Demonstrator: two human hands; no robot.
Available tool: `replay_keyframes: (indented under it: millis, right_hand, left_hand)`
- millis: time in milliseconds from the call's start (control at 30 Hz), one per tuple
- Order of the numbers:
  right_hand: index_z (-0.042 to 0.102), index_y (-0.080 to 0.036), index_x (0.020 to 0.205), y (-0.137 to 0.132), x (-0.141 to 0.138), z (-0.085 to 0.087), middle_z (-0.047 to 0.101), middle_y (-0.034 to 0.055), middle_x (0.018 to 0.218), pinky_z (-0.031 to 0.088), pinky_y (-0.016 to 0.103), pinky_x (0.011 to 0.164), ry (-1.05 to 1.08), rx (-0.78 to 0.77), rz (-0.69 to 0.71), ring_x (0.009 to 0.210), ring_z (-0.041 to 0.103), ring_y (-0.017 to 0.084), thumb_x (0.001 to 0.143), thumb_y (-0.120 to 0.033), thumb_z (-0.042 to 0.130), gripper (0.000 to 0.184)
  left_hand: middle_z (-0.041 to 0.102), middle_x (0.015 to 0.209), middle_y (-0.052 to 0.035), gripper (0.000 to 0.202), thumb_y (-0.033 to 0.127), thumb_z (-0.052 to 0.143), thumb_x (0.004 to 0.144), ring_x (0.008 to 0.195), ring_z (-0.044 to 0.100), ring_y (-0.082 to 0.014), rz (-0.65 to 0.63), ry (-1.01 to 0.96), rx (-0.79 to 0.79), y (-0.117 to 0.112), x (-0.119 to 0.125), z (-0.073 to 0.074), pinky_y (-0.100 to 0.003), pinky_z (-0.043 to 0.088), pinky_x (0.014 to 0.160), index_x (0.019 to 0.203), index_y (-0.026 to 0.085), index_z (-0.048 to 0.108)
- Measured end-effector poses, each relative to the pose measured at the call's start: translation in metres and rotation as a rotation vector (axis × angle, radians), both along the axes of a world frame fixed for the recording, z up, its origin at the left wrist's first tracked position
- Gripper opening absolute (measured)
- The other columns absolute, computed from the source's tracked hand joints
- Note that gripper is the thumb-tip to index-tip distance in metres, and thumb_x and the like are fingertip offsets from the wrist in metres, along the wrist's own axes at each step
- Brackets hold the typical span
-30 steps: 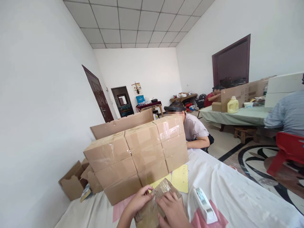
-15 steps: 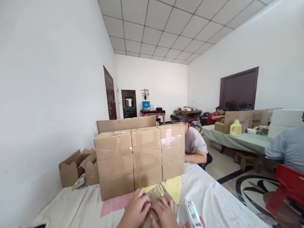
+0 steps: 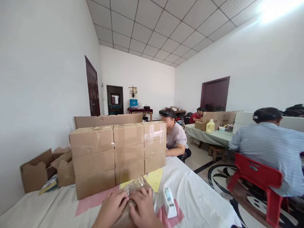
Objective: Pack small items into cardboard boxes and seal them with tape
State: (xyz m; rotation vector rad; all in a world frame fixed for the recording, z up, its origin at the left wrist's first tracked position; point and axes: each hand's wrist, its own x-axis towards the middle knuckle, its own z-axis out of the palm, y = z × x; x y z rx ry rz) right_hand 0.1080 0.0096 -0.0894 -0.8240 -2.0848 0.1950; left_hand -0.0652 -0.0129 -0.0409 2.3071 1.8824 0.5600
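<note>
A small cardboard box [image 3: 139, 183] with shiny clear tape on its top lies on the table just in front of me, largely covered by my hands. My left hand [image 3: 114, 202] grips its left side, fingers bent over the top. Against the right side and top, my right hand [image 3: 142, 202] presses with curved fingers. The two hands nearly meet at the middle of the box. To the right of it stands a white, wedge-shaped object [image 3: 169, 202] with a greenish top; its exact kind is unclear.
Several taped cardboard boxes [image 3: 95, 161] form a stacked wall beyond my hands. Open cartons [image 3: 35, 174] sit at the left. A person [image 3: 177, 137] crouches behind the stack. Another person [image 3: 268, 148] sits on a red chair [image 3: 256, 171] at the right, by a second table [image 3: 197, 131].
The view has turned to the right, so the scene sits further left and the seated person shows more fully. Both hands stay on the small box, with slight finger movement.
</note>
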Motion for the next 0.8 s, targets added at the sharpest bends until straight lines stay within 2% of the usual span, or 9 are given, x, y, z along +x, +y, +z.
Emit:
replay_keyframes:
  millis: [100, 233, 467, 633, 800]
  right_hand:
    - [0.062, -0.03, 0.106, -0.006, 0.001, 0.005, 0.074, -0.0017, 0.106, 0.028, 0.042, 0.094, 0.046, -0.01, 0.012, 0.104, 0.058, 0.024, 0.09, -0.025, 0.053, 0.019]
    - [0.063, -0.029, 0.107, -0.006, 0.001, 0.006, 0.073, -0.0008, 0.104, 0.027, 0.041, 0.093, 0.045, 0.004, 0.002, 0.104, 0.057, 0.024, 0.091, -0.025, 0.056, 0.017]
    - [0.064, -0.027, 0.108, -0.007, 0.002, 0.004, 0.073, 0.0023, 0.102, 0.027, 0.041, 0.092, 0.018, 0.032, -0.015, 0.103, 0.056, 0.024, 0.094, -0.026, 0.054, 0.017]
    - [0.064, -0.026, 0.105, -0.007, 0.002, 0.001, 0.072, 0.0016, 0.101, 0.028, 0.041, 0.091, 0.06, 0.053, -0.015, 0.102, 0.055, 0.024, 0.093, -0.024, 0.055, 0.016]
    - [0.065, -0.026, 0.105, -0.004, -0.003, -0.008, 0.071, 0.0024, 0.103, 0.029, 0.042, 0.091, 0.106, 0.1, -0.048, 0.1, 0.054, 0.025, 0.091, -0.021, 0.054, 0.018]
  left_hand:
    - [0.072, 0.1, -0.0038, 0.026, 0.024, 0.039, 0.097, 0.1, 0.066, -0.023, 0.022, 0.066, 0.025, -0.004, 0.001, 0.002, -0.034, 0.041, 0.089, 0.09, 0.023, 0.063]
    - [0.072, 0.102, -0.0039, 0.018, 0.026, 0.045, 0.095, 0.098, 0.067, -0.023, 0.061, 0.077, -0.029, -0.007, 0.002, 0.005, -0.031, 0.043, 0.082, 0.095, 0.023, 0.063]
    - [0.073, 0.096, -0.0014, 0.014, 0.024, 0.053, 0.091, 0.094, 0.068, -0.0233, 0.095, 0.133, -0.032, -0.007, 0.01, 0.013, -0.031, 0.043, 0.078, 0.086, 0.023, 0.065]
    - [0.073, 0.1, -0.0048, 0.024, 0.021, 0.042, 0.096, 0.093, 0.069, -0.0254, 0.118, 0.258, -0.025, -0.009, 0.022, 0.013, -0.034, 0.044, 0.073, 0.091, 0.022, 0.066]
    - [0.072, 0.104, -0.0113, 0.034, 0.019, 0.031, 0.1, 0.096, 0.071, -0.0286, 0.174, 0.417, -0.011, -0.013, 0.03, 0.021, -0.038, 0.049, 0.078, 0.105, 0.017, 0.065]
